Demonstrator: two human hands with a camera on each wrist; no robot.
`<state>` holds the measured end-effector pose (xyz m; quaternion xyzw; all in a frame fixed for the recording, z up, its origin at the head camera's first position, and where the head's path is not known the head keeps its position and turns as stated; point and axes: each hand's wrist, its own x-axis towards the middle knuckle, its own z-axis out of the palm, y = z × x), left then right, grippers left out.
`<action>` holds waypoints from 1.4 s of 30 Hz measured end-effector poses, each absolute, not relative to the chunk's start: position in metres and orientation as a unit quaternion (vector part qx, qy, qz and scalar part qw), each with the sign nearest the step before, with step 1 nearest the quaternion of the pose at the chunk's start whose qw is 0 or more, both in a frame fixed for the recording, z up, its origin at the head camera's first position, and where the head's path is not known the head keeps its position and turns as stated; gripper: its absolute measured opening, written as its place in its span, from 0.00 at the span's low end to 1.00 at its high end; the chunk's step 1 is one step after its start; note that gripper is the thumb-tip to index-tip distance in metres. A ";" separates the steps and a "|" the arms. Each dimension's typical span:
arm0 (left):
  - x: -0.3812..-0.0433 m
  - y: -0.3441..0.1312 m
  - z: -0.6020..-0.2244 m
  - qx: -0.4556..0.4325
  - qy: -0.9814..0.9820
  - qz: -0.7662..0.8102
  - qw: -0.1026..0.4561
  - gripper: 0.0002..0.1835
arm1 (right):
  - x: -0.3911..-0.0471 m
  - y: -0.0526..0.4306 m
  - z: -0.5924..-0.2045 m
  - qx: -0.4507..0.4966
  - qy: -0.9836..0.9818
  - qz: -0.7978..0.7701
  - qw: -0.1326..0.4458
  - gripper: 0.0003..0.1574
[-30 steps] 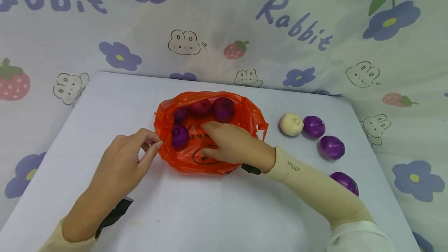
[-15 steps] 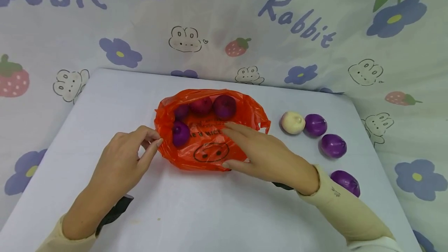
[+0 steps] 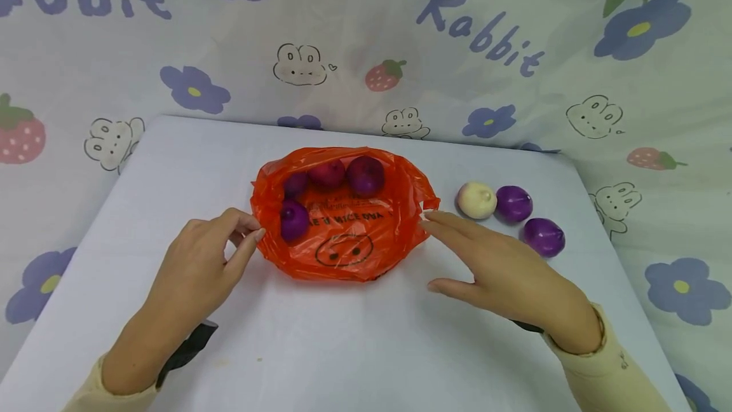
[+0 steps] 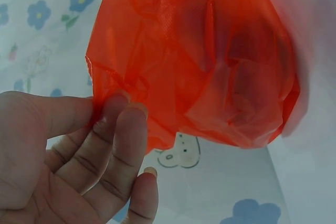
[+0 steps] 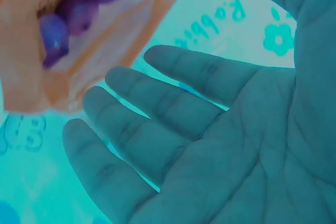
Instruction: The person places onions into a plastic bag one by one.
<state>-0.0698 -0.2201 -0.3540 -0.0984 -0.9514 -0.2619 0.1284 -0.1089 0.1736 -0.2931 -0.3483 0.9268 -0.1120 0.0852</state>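
The red bag (image 3: 372,237) lies on the tabletop (image 3: 343,348), its long axis running left to right, its mouth turned up toward the person. The left hand (image 3: 197,266) pinches its left rim. The right hand (image 3: 503,269) is open, fingers straight, by its right end. Four purple onions (image 3: 366,177) sit inside, left and far.

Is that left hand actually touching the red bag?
Touching. The left wrist view shows it plainly: the left hand pinches the red bag by its edge.
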 end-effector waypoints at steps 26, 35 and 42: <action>-0.069 -0.219 -0.357 -0.101 -0.950 -0.261 0.138 0.11 | -0.069 0.272 -0.348 -0.114 0.964 -0.189 0.147 0.70; -0.069 -0.219 -0.357 -0.095 -0.953 -0.260 0.126 0.11 | -0.061 0.313 -0.368 -0.080 0.963 -0.241 0.090 0.71; -0.070 -0.218 -0.357 -0.103 -0.949 -0.266 0.134 0.10 | -0.064 0.343 -0.379 -0.037 0.964 -0.231 0.127 0.77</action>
